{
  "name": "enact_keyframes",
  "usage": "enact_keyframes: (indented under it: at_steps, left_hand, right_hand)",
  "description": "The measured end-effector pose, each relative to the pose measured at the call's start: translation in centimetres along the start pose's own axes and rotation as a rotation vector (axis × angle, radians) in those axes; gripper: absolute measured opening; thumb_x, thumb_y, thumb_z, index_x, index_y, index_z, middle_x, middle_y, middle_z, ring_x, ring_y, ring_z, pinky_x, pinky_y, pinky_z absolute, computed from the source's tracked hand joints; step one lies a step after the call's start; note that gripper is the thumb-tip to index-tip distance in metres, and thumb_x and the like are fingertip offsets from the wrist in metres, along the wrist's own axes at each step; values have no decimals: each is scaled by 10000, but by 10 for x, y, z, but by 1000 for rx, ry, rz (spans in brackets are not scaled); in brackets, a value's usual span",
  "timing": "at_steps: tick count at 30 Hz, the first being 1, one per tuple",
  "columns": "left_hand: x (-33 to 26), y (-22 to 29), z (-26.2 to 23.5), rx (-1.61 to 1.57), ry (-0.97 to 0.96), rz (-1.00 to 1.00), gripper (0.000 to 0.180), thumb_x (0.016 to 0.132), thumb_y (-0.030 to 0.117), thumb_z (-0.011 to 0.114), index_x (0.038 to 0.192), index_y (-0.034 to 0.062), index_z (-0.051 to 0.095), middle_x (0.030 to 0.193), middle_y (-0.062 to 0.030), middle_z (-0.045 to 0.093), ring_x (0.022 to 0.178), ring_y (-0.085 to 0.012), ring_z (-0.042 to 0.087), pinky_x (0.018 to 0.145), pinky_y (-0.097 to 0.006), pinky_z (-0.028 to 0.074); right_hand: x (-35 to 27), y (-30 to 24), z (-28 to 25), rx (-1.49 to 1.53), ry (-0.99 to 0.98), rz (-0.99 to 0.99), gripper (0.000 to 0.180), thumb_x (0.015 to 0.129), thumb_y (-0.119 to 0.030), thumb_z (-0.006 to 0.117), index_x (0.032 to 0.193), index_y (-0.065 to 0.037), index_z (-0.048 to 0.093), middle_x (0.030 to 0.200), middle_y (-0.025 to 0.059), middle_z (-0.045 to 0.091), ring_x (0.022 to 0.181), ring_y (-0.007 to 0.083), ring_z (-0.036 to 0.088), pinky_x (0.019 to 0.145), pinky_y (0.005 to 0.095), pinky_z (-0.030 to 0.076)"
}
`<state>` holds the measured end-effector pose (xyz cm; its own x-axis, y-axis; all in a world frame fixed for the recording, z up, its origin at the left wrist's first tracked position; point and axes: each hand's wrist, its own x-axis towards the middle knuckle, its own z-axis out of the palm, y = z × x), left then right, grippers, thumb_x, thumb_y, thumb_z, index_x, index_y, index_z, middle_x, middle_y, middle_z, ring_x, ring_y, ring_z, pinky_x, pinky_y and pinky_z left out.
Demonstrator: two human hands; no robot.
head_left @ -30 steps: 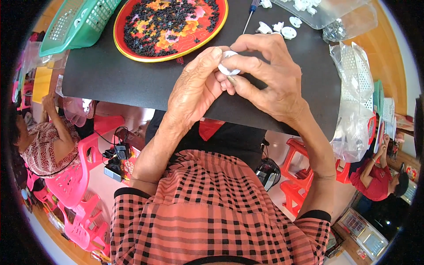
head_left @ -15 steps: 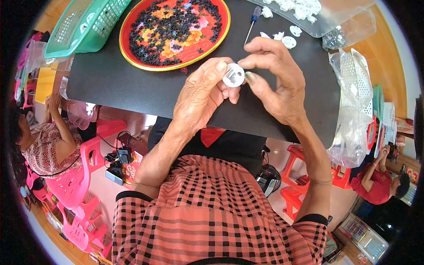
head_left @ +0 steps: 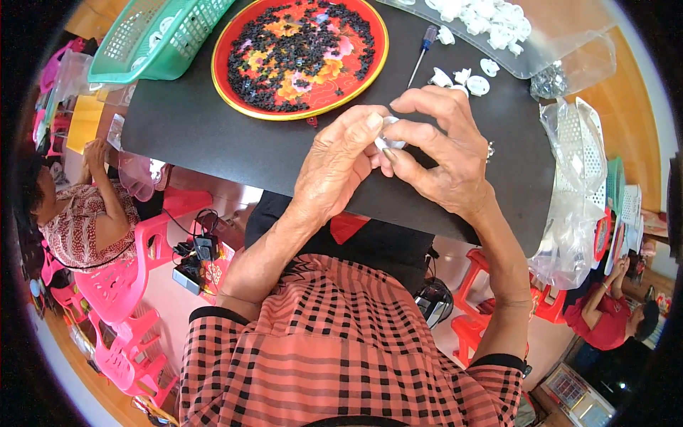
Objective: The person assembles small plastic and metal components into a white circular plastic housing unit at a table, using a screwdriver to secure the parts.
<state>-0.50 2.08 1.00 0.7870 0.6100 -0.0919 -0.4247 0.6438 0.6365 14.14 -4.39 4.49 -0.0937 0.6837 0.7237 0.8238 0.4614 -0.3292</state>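
Observation:
My left hand pinches a small round white plastic part between thumb and fingers, just above the table's near side. From the right, my right hand closes on the same part, its index finger lying across it and its thumb against the lower edge. Those fingers cover much of the part, so I cannot tell whether a smaller piece is between them. Beyond my hands, a red flowered tray with a yellow rim carries many small black pieces. A screwdriver with a blue handle lies right of the tray.
Loose white parts lie by the screwdriver, with more in a clear bin behind. A bag of small metal pieces sits at the right. A green basket stands far left. Two people sit at other tables, left and right.
My right index finger and thumb have come in from the right onto the white part, which now looks tilted and mostly covered. The view has shifted slightly.

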Motion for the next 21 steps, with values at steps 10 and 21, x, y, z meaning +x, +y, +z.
enact_keyframes:
  at_steps: [10,21]
  left_hand:
    - [-1,0,-1,-55,-8,28,290,937,236,520,1093,-8,517,889,-69,565,747,-139,540,663,-272,464]
    - [-1,-1,3,25,55,38,260,926,229,546,1053,2,541,859,-45,553,719,-108,529,661,-248,445]
  right_hand:
    - [-3,2,5,-17,31,2,312,593,-62,746,885,-88,640,958,21,600,853,216,553,736,326,436]
    - [-1,-3,-2,67,-81,140,282,608,-47,732,873,-79,640,968,41,606,881,231,562,772,336,438]
